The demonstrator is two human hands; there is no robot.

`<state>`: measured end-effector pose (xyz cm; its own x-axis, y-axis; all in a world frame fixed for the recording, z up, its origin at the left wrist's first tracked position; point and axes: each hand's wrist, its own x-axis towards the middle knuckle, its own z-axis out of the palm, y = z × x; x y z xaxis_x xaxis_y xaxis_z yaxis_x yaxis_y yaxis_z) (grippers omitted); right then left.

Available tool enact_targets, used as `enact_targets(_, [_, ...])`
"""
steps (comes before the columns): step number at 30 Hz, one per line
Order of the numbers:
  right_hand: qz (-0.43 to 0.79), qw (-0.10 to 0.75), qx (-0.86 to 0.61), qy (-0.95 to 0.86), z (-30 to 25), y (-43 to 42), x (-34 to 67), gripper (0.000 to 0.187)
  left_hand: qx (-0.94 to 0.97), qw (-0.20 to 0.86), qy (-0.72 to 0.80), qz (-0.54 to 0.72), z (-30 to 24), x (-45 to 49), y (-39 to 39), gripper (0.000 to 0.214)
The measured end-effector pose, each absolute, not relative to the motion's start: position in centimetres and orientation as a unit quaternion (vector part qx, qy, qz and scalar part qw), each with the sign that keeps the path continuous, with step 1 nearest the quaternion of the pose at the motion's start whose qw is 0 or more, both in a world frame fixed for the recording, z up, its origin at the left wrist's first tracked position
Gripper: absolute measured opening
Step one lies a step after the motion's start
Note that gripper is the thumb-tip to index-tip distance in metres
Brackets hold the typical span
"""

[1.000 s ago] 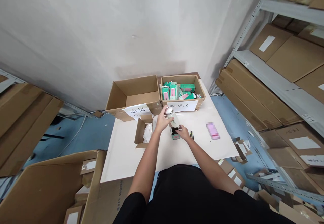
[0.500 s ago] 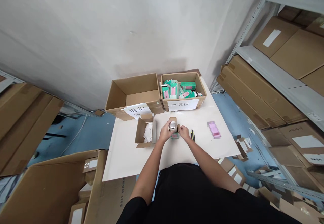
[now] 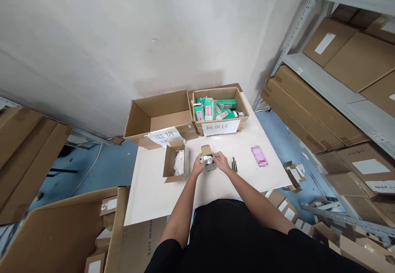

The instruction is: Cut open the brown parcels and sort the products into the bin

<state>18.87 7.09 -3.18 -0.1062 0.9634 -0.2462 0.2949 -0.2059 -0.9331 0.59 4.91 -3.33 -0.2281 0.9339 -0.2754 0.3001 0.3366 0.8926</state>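
Observation:
A small green box (image 3: 211,167) stands on the white table in front of me, its brown top flap (image 3: 206,150) raised at the back. Something whitish, its kind unclear, shows in the box's open top. My left hand (image 3: 199,164) is closed around the box's left side, thumb near the opening. On the other side, my right hand (image 3: 221,160) grips the upper right edge with bent fingers. To the left sits an open carton (image 3: 168,160) with white paper (image 3: 179,163) inside. A yellow-and-black utility knife (image 3: 234,165) lies right of my right hand.
Behind are two large cartons with handwritten signs: the left one (image 3: 142,141) shows a bare bottom, the right one (image 3: 197,128) holds several green-and-pink boxes (image 3: 209,109). A blurred pink item (image 3: 259,156) lies at right. Shelving (image 3: 327,79) flanks the table.
The silver-topped item in my left hand has gone down into the small green box, and its shiny top no longer shows. Both hands now hold the box's sides. The view has shifted slightly.

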Motion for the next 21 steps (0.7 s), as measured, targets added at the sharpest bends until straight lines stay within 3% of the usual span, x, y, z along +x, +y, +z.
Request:
enact_targets(6, [0.552,0.285,-0.515,-0.591,-2.7,7.0,19.9,0.028,0.495,0.416,0.65,0.399,-2.8,0.7,5.2,0.045])
enact_targets(9, [0.568,0.302,-0.523,-0.56,-2.3,6.8,20.6,0.037,0.544,0.405,0.633,0.373,-2.5,0.2,4.0,0.039])
enact_targets(17, [0.589,0.301,-0.468,-0.587,-1.9,5.5,20.4,0.048,0.555,0.452,0.61,0.34,-3.7,-0.6,1.5,0.062])
enact_targets(21, [0.557,0.312,-0.476,-0.605,-2.5,5.4,20.3,0.039,0.533,0.458,0.612,0.363,-4.4,-0.6,1.5,0.061])
